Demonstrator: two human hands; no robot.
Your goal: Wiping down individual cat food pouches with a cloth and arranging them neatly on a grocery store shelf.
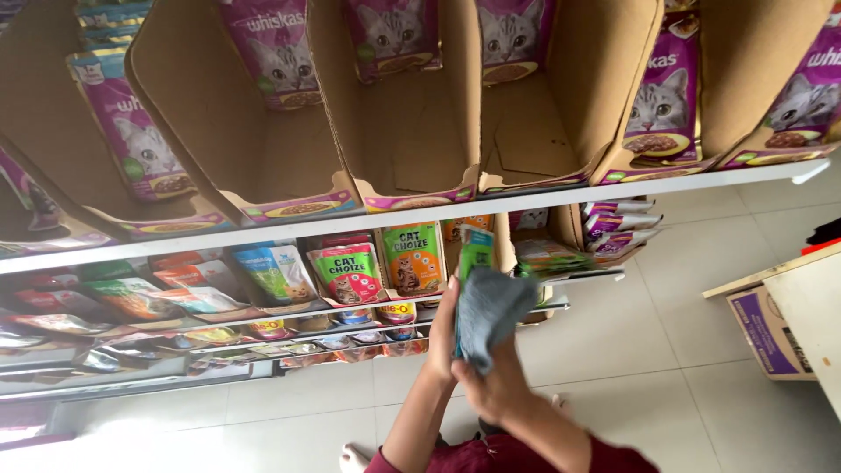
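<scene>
My left hand (443, 331) grips a green pet food pouch (476, 249) by its left edge and holds it upright in front of the middle shelf. In my right hand (492, 387), just below it, is a grey cloth (491, 308). The cloth lies against the pouch's face and hides most of its lower part. Both forearms rise from the bottom of the head view, in dark red sleeves.
The white top shelf (561, 194) carries open cardboard display boxes (412, 131) with purple cat food pouches (659, 105). Lower shelves hold green and orange pouches (349, 273) and cans. A purple-sided cardboard box (766, 333) stands on the tiled floor (666, 350) at right.
</scene>
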